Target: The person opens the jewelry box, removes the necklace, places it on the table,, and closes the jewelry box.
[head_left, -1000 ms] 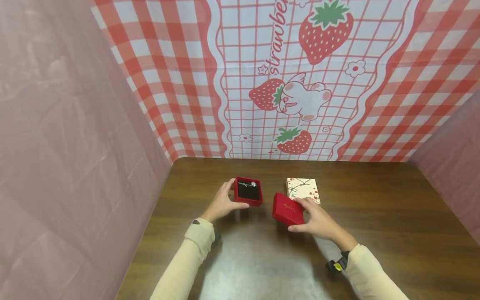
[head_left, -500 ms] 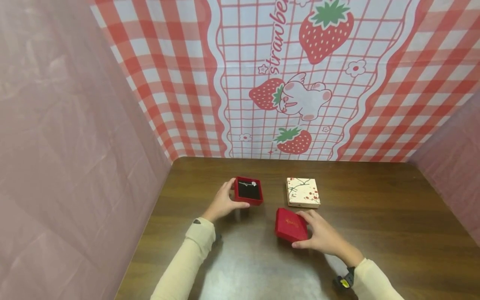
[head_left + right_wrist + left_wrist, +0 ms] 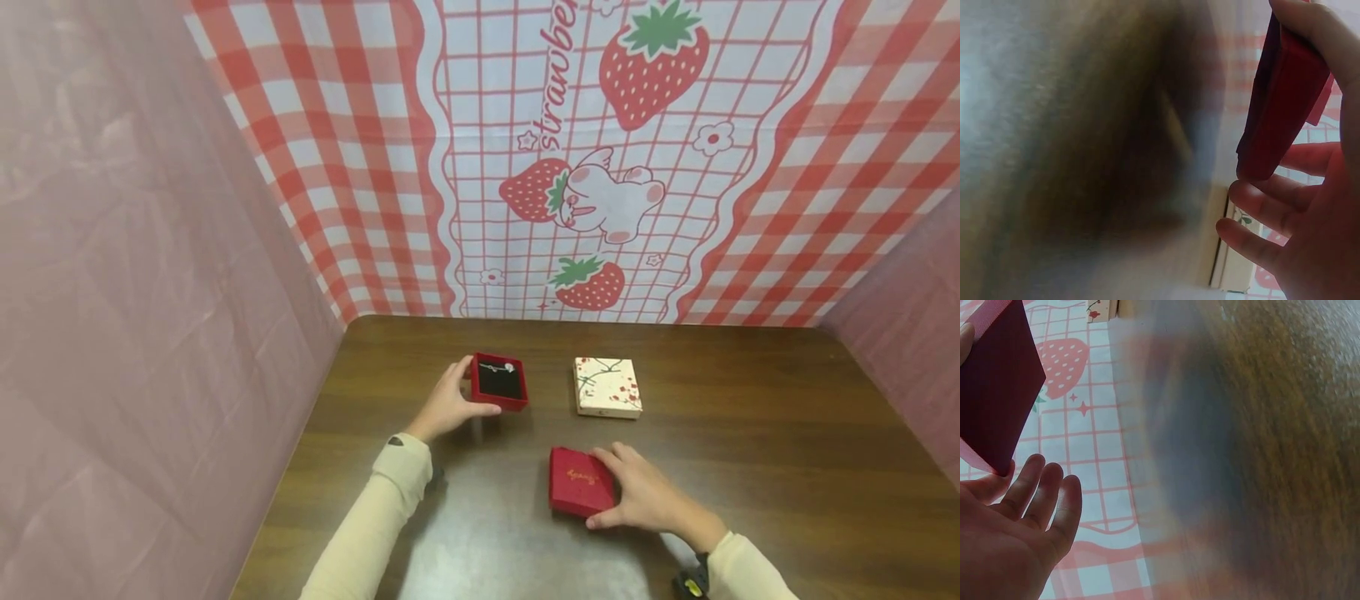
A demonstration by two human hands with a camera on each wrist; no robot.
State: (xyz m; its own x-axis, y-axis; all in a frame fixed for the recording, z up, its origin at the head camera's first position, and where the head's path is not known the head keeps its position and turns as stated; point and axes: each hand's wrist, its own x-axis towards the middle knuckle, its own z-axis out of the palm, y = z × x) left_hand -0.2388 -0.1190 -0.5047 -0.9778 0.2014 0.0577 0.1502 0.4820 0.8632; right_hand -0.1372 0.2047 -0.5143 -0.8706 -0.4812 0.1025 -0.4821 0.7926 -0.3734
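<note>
My left hand (image 3: 448, 402) holds a small red jewelry box (image 3: 504, 404) by its side, thumb at the near edge and fingers at the far corner. Inside, on a black pad (image 3: 501, 382), lies a thin silver chain with a pale round pendant (image 3: 509, 367). The left wrist view shows the box's dark underside (image 3: 999, 387) lifted from the table. In my right hand (image 3: 651, 493) is the red lid (image 3: 581, 482), gripped between thumb and fingers, its gold lettering facing up. From the right wrist view, the lid's side (image 3: 1285, 100) sits between thumb and fingertips.
A cream gift box (image 3: 607, 387) with a branch-and-blossom print lies on the brown wooden table (image 3: 750, 433), beyond the lid. A strawberry-patterned cloth (image 3: 480, 233) hangs along the back edge. Pink cloth walls (image 3: 150, 333) stand at both sides.
My right hand has drawn the red lid away from the cream gift box, toward the table's front, and its top has levelled. The left hand and the jewelry box stay almost still.
</note>
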